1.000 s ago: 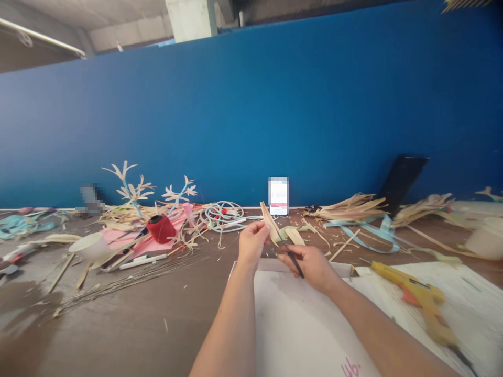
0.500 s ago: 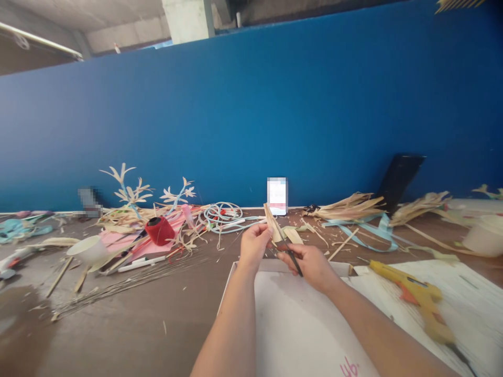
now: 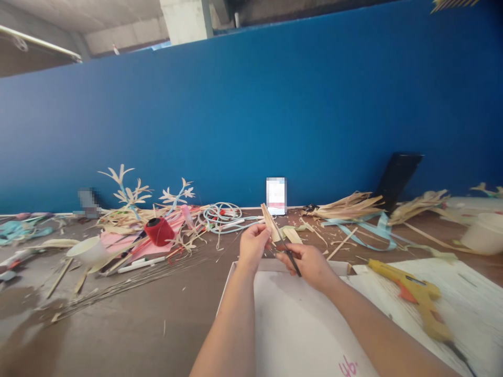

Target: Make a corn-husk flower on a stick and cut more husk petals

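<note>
My left hand (image 3: pixel 253 247) pinches a pale dried husk strip (image 3: pixel 266 214), which points up and away from me. A pair of dark scissors (image 3: pixel 293 261) is gripped in my right hand (image 3: pixel 312 264), its blades reaching up against the lower right side of the strip. Exactly how far the blades are apart is too small to tell. Both hands are over the far edge of a white box lid (image 3: pixel 291 319) with pink handwriting on it. Another piece of pale husk (image 3: pixel 292 235) lies just beyond my right hand.
On the right, a yellow glue gun (image 3: pixel 418 293) rests on papers (image 3: pixel 467 293). Husk bundles (image 3: pixel 349 205) and blue ribbon (image 3: pixel 365 235) lie behind. Leftward are husk flowers (image 3: pixel 131 192), a red thread spool (image 3: pixel 159 231), a white bowl (image 3: pixel 84 248) and thin wires (image 3: pixel 121 288). A lit phone (image 3: pixel 276 195) leans against the blue partition (image 3: pixel 251 115).
</note>
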The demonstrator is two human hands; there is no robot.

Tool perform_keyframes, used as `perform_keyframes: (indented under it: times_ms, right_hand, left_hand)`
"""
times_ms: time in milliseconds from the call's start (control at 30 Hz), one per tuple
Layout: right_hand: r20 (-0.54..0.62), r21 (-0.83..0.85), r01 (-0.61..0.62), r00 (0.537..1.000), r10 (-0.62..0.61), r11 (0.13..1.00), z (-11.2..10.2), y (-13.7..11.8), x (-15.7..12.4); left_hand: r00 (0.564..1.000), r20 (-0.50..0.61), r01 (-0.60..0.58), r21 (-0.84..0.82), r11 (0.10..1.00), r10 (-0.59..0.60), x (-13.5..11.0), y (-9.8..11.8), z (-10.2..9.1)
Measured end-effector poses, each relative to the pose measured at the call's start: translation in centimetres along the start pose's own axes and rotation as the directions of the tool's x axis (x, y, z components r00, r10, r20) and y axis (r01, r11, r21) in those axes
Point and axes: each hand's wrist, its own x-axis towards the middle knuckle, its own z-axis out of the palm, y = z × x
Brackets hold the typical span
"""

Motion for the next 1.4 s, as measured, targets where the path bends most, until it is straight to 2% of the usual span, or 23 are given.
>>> perform_keyframes:
  times_ms: [133, 233, 333, 433, 533, 700, 867, 967, 1200, 1400]
  right_hand:
    - [-0.012, 0.102, -0.07, 0.997, 0.072, 0.992, 0.2, -0.3, 0.1]
    - [-0.1, 0.22, -0.096, 0.988, 0.12, 0.971, 0.0, -0.4, 0.3]
    - [-0.242, 0.281, -0.038, 0.964, 0.109, 0.959, -0.5, -0.3, 0.6]
    - [-0.368, 0.293, 0.057, 0.928, 0.058, 0.954, -1.0, -0.1, 0.8]
    - [-0.417, 0.305, 0.108, 0.908, 0.031, 0.946, -1.0, 0.0, 1.0]
    - [-0.354, 0.3, 0.099, 0.935, 0.014, 0.949, -1.2, 0.2, 1.1]
    - [-0.361, 0.249, 0.07, 0.932, 0.025, 0.966, -1.4, 0.3, 1.0]
    - [-0.328, 0.273, 0.043, 0.943, 0.051, 0.961, -1.3, 0.2, 1.0]
    - [-0.22, 0.258, 0.012, 0.974, 0.047, 0.966, -1.1, -0.1, 0.8]
    - [-0.194, 0.223, 0.028, 0.981, 0.016, 0.974, -1.0, -0.1, 0.8]
  left_hand:
    - [0.997, -0.079, -0.02, -0.022, 1.0, 0.018, 0.2, -0.1, -0.2]
    - [0.994, -0.11, -0.027, -0.011, 1.0, 0.025, 0.3, -0.2, -0.3]
    - [0.999, -0.048, -0.017, 0.039, 0.999, 0.019, 0.3, -0.3, -0.2]
    - [0.998, 0.063, -0.014, 0.11, 0.994, 0.007, 0.0, -0.4, 0.0]
    - [0.987, 0.159, -0.02, 0.167, 0.986, -0.007, -0.4, -0.2, 0.3]
    - [0.963, 0.268, -0.029, 0.247, 0.969, -0.039, -1.1, 0.2, 0.7]
    - [0.946, 0.31, -0.012, 0.324, 0.946, -0.094, -1.3, 0.1, 0.8]
    - [0.951, 0.299, -0.013, 0.304, 0.952, -0.082, -1.2, 0.0, 0.8]
    - [0.975, 0.22, -0.055, 0.143, 0.988, 0.023, -0.5, -0.8, 0.5]
    - [0.992, 0.125, -0.042, 0.181, 0.983, 0.019, -0.3, -1.1, 0.5]
